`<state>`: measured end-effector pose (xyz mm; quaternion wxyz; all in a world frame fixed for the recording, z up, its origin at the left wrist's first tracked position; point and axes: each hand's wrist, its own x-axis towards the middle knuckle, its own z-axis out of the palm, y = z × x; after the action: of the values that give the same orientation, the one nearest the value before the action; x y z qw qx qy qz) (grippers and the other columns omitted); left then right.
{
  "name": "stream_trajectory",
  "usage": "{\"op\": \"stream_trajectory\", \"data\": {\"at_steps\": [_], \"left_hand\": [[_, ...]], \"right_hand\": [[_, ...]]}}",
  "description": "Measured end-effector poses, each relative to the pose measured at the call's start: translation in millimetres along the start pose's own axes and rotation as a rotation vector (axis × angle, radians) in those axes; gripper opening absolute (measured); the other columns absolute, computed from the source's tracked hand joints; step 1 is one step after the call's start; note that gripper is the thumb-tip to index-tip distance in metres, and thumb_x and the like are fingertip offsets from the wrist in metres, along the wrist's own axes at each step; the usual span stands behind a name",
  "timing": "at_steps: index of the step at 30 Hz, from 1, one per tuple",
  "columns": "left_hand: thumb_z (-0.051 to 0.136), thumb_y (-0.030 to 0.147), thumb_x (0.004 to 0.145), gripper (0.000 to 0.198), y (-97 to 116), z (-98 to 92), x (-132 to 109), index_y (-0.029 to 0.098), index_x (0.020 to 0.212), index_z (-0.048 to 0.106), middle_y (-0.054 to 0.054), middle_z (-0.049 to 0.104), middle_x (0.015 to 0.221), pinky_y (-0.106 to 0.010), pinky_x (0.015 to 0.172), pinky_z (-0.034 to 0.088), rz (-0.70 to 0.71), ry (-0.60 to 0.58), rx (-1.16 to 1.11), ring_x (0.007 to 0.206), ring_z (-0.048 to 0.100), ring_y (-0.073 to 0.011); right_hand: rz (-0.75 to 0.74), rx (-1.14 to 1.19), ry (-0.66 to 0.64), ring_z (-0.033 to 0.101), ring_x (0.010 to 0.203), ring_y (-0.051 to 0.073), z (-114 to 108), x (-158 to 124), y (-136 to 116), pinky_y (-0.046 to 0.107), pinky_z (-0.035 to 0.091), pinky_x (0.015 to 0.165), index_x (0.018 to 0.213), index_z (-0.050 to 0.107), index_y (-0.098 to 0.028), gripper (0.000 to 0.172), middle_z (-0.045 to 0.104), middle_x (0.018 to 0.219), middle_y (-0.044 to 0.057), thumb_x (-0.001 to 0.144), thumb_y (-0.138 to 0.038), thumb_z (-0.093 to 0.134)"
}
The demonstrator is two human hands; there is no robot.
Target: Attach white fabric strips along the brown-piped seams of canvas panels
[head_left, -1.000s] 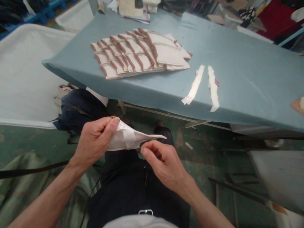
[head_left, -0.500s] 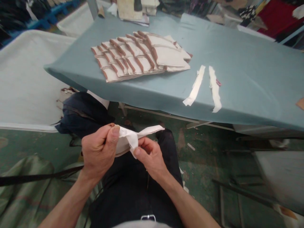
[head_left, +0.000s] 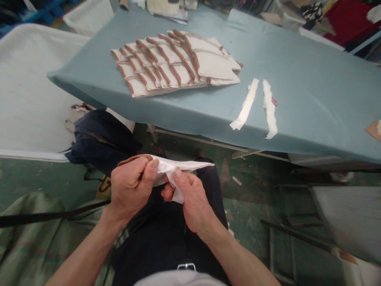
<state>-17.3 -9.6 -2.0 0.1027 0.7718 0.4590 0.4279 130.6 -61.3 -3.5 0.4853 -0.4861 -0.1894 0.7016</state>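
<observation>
Over my lap, my left hand (head_left: 132, 186) is closed in a fist on a white fabric piece (head_left: 190, 164) with a brown edge. The brown edge shows above the knuckles, and the flat white part reaches out to the right. My right hand (head_left: 192, 194) pinches a thin white strip (head_left: 177, 194) that hangs from the same piece, thumb on top. The fingertips beneath are partly hidden by the strip. On the table beyond lies a pile of similar white fabric pieces (head_left: 166, 75) with brown edges, overlapping in rows.
The blue-green covered table (head_left: 297, 99) stands ahead. Two white strips lie near its front edge, a left one (head_left: 245, 105) and a right one (head_left: 270, 109) with a small pink item. A large white bin (head_left: 35, 91) and a dark blue cloth bundle (head_left: 101, 137) are at the left.
My right hand has shifted its grip on the strip, thumb now higher and pressing near the fabric piece. Both hands have moved slightly right, and the piece shows more of its brown edge.
</observation>
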Motion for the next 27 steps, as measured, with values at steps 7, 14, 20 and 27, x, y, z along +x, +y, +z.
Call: {"op": "stream_trajectory", "data": {"at_steps": [7,14,20,27], "left_hand": [[0.057,0.015,0.100,0.031,-1,-3.0,-2,0.022,0.069,0.054,0.009,0.048,0.055,-0.022,0.046,0.032,-0.035,-0.012,-0.019,0.042,0.038,-0.0079],[0.056,0.014,0.097,0.033,3,-6.3,-1,0.022,0.066,0.051,0.008,0.040,0.054,-0.023,0.042,0.024,-0.120,-0.039,-0.106,0.044,0.036,-0.0078],[0.058,0.020,0.098,0.036,4,-9.0,-1,0.021,0.062,0.052,0.007,0.044,0.053,-0.024,0.044,0.029,-0.206,-0.063,-0.177,0.044,0.036,-0.0084],[0.060,0.043,0.103,0.048,4,-1.4,-16,0.021,0.060,0.056,0.002,0.047,0.057,-0.026,0.041,0.031,-0.492,-0.040,-0.359,0.048,0.040,-0.0116]], "right_hand": [[-0.086,-0.033,-0.016,0.043,0.050,0.007,3,-1,1,0.022,0.040,0.053,0.069,0.060,-0.020,0.058,0.052,0.054,-0.006,0.079,-0.071,0.085],[-0.120,-0.124,-0.054,0.022,0.053,0.006,-7,-2,1,0.024,0.019,0.050,0.072,0.053,-0.022,0.049,0.037,0.058,-0.010,0.084,-0.060,0.081],[-0.220,-0.453,0.023,0.029,0.055,0.008,-8,-7,-14,0.025,0.023,0.052,0.069,0.049,-0.023,0.038,0.041,0.059,-0.008,0.085,-0.049,0.071],[-0.280,-0.642,0.021,0.038,0.057,0.010,-14,1,-11,0.026,0.029,0.054,0.067,0.053,-0.023,0.039,0.047,0.061,-0.006,0.089,-0.052,0.068]]}}
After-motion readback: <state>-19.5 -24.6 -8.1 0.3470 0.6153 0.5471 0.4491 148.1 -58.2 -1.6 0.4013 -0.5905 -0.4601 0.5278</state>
